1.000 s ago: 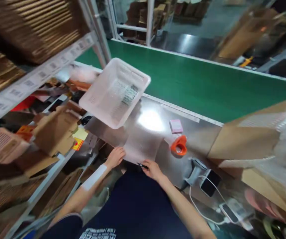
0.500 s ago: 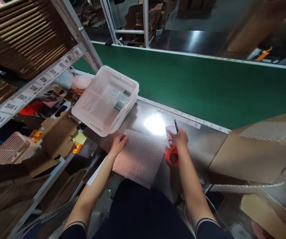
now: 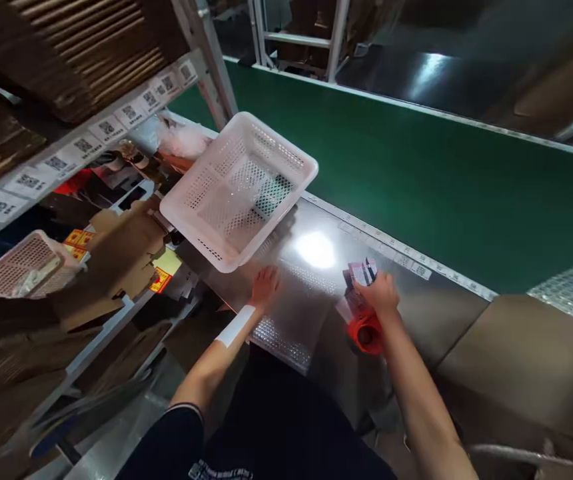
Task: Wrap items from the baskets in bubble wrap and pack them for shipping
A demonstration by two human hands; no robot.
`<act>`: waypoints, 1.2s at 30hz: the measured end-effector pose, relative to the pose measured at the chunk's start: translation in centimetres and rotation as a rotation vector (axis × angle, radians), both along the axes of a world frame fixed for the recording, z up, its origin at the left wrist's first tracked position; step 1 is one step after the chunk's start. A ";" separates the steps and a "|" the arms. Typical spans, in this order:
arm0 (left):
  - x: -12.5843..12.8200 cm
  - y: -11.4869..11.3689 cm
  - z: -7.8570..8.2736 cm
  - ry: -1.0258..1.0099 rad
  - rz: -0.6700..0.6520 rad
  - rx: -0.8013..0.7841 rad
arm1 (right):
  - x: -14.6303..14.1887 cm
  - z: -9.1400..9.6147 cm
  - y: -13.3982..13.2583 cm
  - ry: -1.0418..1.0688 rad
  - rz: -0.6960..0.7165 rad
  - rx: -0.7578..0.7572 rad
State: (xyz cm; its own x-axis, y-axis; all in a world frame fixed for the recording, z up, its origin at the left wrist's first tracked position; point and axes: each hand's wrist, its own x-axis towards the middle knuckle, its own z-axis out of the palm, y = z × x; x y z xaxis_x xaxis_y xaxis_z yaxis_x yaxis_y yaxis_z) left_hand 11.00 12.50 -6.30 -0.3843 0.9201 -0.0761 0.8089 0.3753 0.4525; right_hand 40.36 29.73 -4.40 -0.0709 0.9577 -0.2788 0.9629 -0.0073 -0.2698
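My left hand (image 3: 265, 285) lies flat and open on a sheet of bubble wrap (image 3: 291, 313) spread over the steel table (image 3: 416, 313). My right hand (image 3: 377, 293) is closed on a small pink pad (image 3: 361, 273) and a dark pen, just above an orange tape dispenser (image 3: 365, 331). A white strip is wrapped round my left wrist. A white perforated plastic basket (image 3: 239, 190) stands tilted at the table's far left corner, beyond my left hand.
A green conveyor belt (image 3: 441, 180) runs along the far side of the table. A large cardboard box (image 3: 526, 360) with bubble wrap on it sits at the right. Shelves (image 3: 81, 140) at the left hold flat cardboard, labels and another basket.
My right hand went from the table's near edge out to the pink pad with the pen and now grips the pad. My left hand slid forward onto the bubble wrap.
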 end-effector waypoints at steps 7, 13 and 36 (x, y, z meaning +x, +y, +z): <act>3.4 -10.7 -3.3 0.225 -0.483 -0.155 | -10.8 1.9 -3.4 0.040 0.535 -0.057; 3.3 -11.6 -6.1 0.097 -0.466 -0.147 | -17.8 0.0 -5.3 -0.047 0.656 -0.092; 2.9 -12.3 -7.3 -0.036 -0.438 -0.052 | -19.7 -1.3 -5.4 -0.057 0.673 -0.106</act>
